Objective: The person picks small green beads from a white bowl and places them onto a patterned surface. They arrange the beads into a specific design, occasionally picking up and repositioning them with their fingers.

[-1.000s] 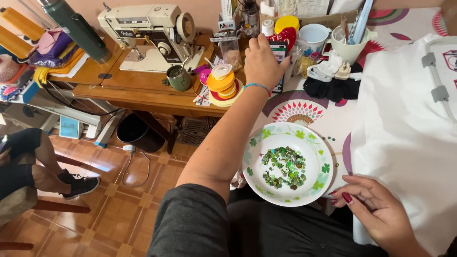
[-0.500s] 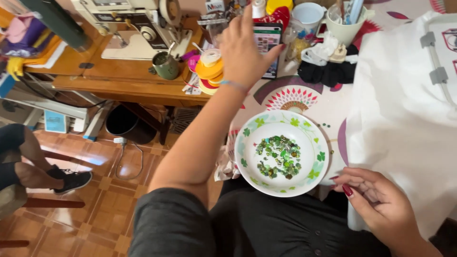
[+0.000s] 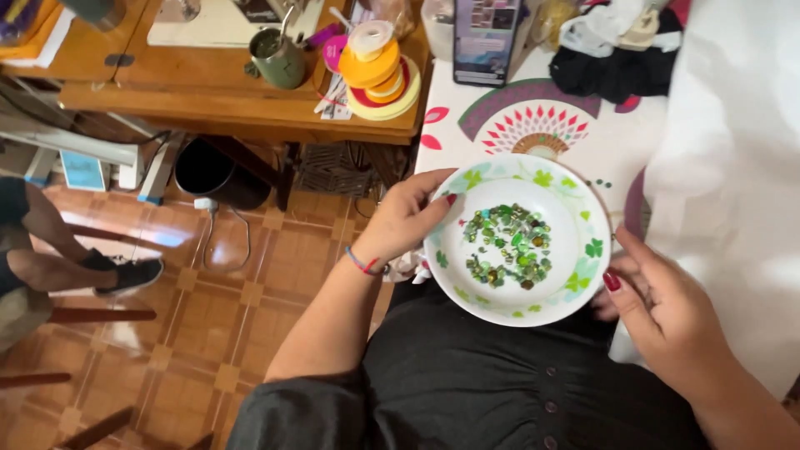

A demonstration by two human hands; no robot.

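Note:
A white bowl (image 3: 575,208) with green clover prints rests at the table's near edge, above my lap. Several small green beads (image 3: 507,247) lie heaped in its middle. My left hand (image 3: 403,218) grips the bowl's left rim, thumb over the edge; a thin bracelet circles the wrist. My right hand (image 3: 660,310) sits at the bowl's right side, fingers curled with red nails, touching the rim near white fabric (image 3: 733,158). What the right hand holds, if anything, is hidden.
A phone (image 3: 487,40) stands propped behind the bowl on the patterned tablecloth (image 3: 542,125). Stacked ribbon rolls (image 3: 373,67) and a green cup (image 3: 278,58) sit on a wooden sewing table (image 3: 208,92). Another person's leg and shoe (image 3: 75,271) are at left.
My left hand has come down from the phone at the back and taken hold of the bowl's left rim. The view has dropped closer to the bowl.

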